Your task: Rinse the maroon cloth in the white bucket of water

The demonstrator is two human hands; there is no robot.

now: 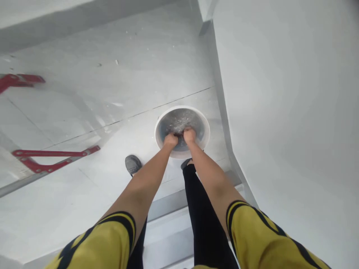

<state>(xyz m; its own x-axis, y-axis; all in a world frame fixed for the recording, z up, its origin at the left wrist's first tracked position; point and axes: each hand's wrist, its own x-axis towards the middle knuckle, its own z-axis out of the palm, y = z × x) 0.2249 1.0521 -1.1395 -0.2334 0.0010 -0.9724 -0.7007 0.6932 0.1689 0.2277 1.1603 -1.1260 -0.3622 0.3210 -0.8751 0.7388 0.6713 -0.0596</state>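
A white round bucket (160, 126) stands on the pale tiled floor below me, holding grey, foamy water (179, 118). Both my arms reach straight down into it. My left hand (171, 140) and my right hand (189, 135) are side by side in the water, both fisted. Whatever they grip is under the surface and I cannot make it out. My sleeves are yellow with black stripes.
A white wall (280, 112) rises close on the right. My dark shoe (132, 164) stands left of the bucket, my black trouser leg (202, 216) beneath my right arm. Red metal frame pieces (53, 155) lie on the floor at the left, another (17, 80) further back.
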